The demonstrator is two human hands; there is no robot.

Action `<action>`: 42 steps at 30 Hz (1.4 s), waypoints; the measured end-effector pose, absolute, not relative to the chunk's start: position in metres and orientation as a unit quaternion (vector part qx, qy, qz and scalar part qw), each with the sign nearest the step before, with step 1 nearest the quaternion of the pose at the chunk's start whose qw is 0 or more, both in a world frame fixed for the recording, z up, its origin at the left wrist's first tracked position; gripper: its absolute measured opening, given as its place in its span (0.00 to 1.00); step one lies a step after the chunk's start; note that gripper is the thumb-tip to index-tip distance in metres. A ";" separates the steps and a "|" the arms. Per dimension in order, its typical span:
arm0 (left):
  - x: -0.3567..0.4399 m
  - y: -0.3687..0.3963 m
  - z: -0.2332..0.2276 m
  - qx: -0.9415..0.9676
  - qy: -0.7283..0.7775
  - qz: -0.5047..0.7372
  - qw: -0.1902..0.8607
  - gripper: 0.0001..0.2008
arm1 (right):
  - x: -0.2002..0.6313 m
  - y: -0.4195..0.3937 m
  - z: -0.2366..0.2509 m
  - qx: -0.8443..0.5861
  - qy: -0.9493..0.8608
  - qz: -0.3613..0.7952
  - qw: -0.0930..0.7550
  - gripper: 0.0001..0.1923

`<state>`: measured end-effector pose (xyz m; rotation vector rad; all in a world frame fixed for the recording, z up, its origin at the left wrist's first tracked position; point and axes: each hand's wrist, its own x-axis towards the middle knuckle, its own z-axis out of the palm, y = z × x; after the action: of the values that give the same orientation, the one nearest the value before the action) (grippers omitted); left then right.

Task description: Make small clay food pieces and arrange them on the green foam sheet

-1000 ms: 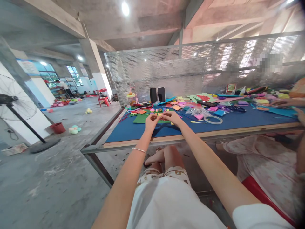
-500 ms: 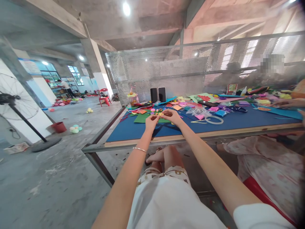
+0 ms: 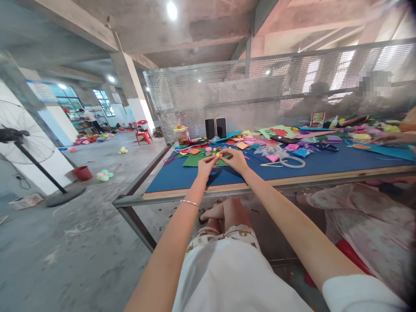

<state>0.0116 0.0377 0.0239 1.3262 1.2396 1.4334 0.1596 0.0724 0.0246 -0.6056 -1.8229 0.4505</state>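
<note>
Hands barely shifted; left hand (image 3: 206,165) and right hand (image 3: 234,159) fingers pinching small yellow piece (image 3: 219,154) between fingertips.

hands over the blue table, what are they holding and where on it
A tiny yellow piece is pinched between the fingertips of the left hand and right hand; it is too small to tell which part.

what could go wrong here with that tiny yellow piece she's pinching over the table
The small yellow piece is pinched between the left hand and right hand, so it might slip and get lost among the scattered craft bits. It is held above the green sheet, near the table edge, so it may roll to the floor.
</note>
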 end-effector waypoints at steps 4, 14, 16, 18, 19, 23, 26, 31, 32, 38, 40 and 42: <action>0.012 0.037 0.024 0.514 0.488 0.585 0.395 0.12 | 0.158 0.070 0.024 -0.251 -0.770 0.200 0.551 0.10; 0.012 0.039 0.021 0.524 0.494 0.586 0.372 0.12 | 0.155 0.086 0.017 -0.252 -0.732 0.348 0.528 0.21; 0.011 0.042 0.020 0.527 0.499 0.589 0.355 0.12 | 0.156 0.089 0.017 -0.258 -0.719 0.382 0.520 0.22; 0.011 0.043 0.018 0.534 0.501 0.599 0.325 0.11 | 0.157 0.091 0.017 -0.263 -0.699 0.411 0.522 0.23; 0.011 0.043 0.018 0.541 0.499 0.606 0.303 0.11 | 0.157 0.092 0.017 -0.264 -0.689 0.425 0.524 0.24; 0.013 0.037 0.021 0.596 0.466 0.620 0.208 0.22 | 0.159 0.096 0.016 -0.261 -0.656 0.472 0.528 0.26; 0.017 0.033 0.023 0.647 0.440 0.602 0.157 0.25 | 0.158 0.097 0.016 -0.256 -0.644 0.494 0.525 0.26; 0.020 0.029 0.025 0.696 0.431 0.565 0.103 0.19 | 0.158 0.092 0.018 -0.252 -0.652 0.506 0.506 0.25; 0.020 0.029 0.025 0.699 0.435 0.561 0.092 0.18 | 0.158 0.090 0.019 -0.252 -0.656 0.504 0.502 0.25; 0.020 0.025 0.026 0.689 0.471 0.549 0.028 0.10 | 0.159 0.089 0.021 -0.265 -0.669 0.461 0.519 0.26; 0.021 0.025 0.026 0.688 0.482 0.542 0.013 0.09 | 0.161 0.091 0.021 -0.270 -0.665 0.441 0.539 0.27; 0.022 0.025 0.025 0.689 0.490 0.533 0.003 0.09 | 0.163 0.093 0.022 -0.275 -0.659 0.426 0.556 0.28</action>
<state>0.0216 0.0250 0.0252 2.1619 1.5381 1.6717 0.1629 0.0931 0.0218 -0.6494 -1.5557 1.0070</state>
